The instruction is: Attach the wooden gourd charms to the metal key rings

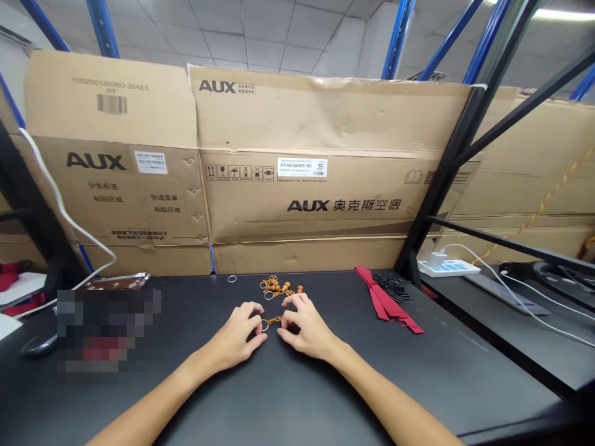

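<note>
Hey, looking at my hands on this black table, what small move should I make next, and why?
I'd probably pinch the nearest metal ring with your left hand: it lies right by those fingertips, thumb and forefinger apart. Its orange cord leads toward your right hand, though whether that hand grips anything is unclear.

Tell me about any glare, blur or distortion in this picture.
Head view: a ceiling light glares at top right; coarse pixel blocks hide a patch at left; the outer edges look stretched; the left hand and right hand look fairly sharp.
</note>
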{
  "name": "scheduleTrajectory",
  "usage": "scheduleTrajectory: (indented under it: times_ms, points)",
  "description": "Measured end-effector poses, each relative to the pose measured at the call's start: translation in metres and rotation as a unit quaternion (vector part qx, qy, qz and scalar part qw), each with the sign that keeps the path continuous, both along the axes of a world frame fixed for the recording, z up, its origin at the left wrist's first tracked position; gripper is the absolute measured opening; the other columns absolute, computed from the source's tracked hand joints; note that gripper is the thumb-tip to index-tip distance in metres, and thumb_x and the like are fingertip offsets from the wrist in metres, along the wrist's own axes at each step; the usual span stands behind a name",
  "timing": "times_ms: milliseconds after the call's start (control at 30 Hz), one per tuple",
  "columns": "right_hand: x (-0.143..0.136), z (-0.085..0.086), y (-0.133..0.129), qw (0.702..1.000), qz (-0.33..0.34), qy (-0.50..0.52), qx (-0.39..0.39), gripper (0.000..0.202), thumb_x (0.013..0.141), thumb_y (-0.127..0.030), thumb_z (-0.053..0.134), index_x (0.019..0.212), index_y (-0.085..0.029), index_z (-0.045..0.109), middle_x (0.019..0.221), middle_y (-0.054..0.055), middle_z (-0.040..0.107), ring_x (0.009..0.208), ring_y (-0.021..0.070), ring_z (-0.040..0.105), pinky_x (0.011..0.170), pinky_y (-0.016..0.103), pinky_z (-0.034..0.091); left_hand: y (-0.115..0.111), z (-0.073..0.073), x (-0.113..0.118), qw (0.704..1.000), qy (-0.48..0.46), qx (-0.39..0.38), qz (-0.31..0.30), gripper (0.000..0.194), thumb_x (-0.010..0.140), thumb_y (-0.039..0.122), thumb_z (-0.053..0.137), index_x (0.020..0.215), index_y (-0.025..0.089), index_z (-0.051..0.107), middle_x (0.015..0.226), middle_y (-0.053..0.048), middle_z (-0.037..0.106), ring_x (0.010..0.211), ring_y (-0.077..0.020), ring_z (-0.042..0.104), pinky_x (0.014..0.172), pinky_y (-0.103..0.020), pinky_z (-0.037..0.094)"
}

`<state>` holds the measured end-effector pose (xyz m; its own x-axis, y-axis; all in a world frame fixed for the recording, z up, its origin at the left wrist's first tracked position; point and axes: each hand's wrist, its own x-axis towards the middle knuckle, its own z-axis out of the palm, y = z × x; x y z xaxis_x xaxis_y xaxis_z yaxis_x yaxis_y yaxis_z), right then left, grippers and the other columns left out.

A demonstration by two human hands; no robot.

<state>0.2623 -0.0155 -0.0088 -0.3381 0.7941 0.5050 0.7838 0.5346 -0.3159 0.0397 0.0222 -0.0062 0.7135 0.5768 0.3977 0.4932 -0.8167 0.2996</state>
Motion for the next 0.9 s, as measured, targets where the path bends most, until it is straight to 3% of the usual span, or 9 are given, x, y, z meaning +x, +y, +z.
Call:
scheduleTrajectory:
  times_ms: [100,167,267,400,500,733,900]
  points:
    - [0.0,-0.003,0.001,0.999,-0.033,-0.036,-0.017,0.016,0.082,-0.035,0.064,0.092,-0.023,0.068,0.126,0.009,0.05,0.12,0.0272,0.041,0.1,0.044,0.038,0.004,-0.006,0.0,0.998,0.007,0.004,0.058,0.02,0.091,0.038,0.051,0.095,0.021,0.06,0.127,-0.009,0.052,0.117,-0.0265,0.05,0.097,-0.044,0.042]
    - [0.002,-0.006,0.006,0.995,-0.084,-0.052,-0.028,0.033,0.085,-0.042,0.06,0.112,-0.024,0.065,0.139,0.012,0.042,0.131,0.0319,0.03,0.104,0.048,0.033,0.01,-0.011,-0.001,0.993,0.024,0.008,0.116,0.041,0.089,0.049,0.051,0.116,0.019,0.057,0.137,-0.014,0.047,0.126,-0.0315,0.044,0.102,-0.049,0.037]
    - [0.007,-0.01,0.013,0.989,-0.125,-0.065,-0.036,0.051,0.084,-0.051,0.058,0.129,-0.025,0.055,0.149,0.013,0.029,0.138,0.0352,0.019,0.107,0.05,0.029,0.019,-0.017,-0.003,0.985,0.062,-0.004,0.158,0.062,0.087,0.06,0.046,0.129,0.015,0.052,0.143,-0.017,0.043,0.132,-0.0341,0.039,0.107,-0.05,0.034]
    - [0.007,-0.012,0.011,0.987,-0.146,-0.064,-0.024,0.039,0.085,-0.048,0.058,0.113,-0.022,0.064,0.133,0.014,0.047,0.126,0.0311,0.038,0.099,0.044,0.039,0.023,-0.021,-0.006,0.986,0.075,-0.006,0.148,0.066,0.089,0.063,0.039,0.131,0.014,0.053,0.142,-0.016,0.046,0.134,-0.0331,0.038,0.109,-0.048,0.032]
    - [0.002,-0.013,0.005,0.99,-0.124,-0.061,-0.028,0.031,0.089,-0.044,0.054,0.107,-0.022,0.064,0.116,0.011,0.057,0.111,0.0258,0.05,0.091,0.04,0.044,0.023,-0.023,-0.006,0.988,0.06,0.001,0.14,0.067,0.089,0.064,0.039,0.131,0.014,0.054,0.142,-0.016,0.047,0.134,-0.0331,0.039,0.109,-0.048,0.032]
    - [-0.007,-0.01,0.008,0.987,-0.141,-0.068,-0.024,0.054,0.085,-0.055,0.055,0.126,-0.02,0.056,0.138,0.015,0.047,0.127,0.0318,0.04,0.101,0.047,0.036,0.022,-0.023,-0.006,0.989,0.067,0.008,0.132,0.066,0.09,0.062,0.039,0.131,0.012,0.053,0.142,-0.018,0.046,0.133,-0.0341,0.039,0.109,-0.049,0.032]
    - [-0.011,-0.008,0.01,0.988,-0.066,-0.083,-0.116,0.069,0.091,-0.064,0.035,0.138,-0.016,0.046,0.149,0.015,0.036,0.138,0.0292,0.03,0.113,0.047,0.023,0.023,-0.025,-0.005,0.988,0.073,0.012,0.138,0.065,0.091,0.06,0.038,0.132,0.012,0.052,0.142,-0.018,0.046,0.134,-0.0342,0.038,0.109,-0.049,0.032]
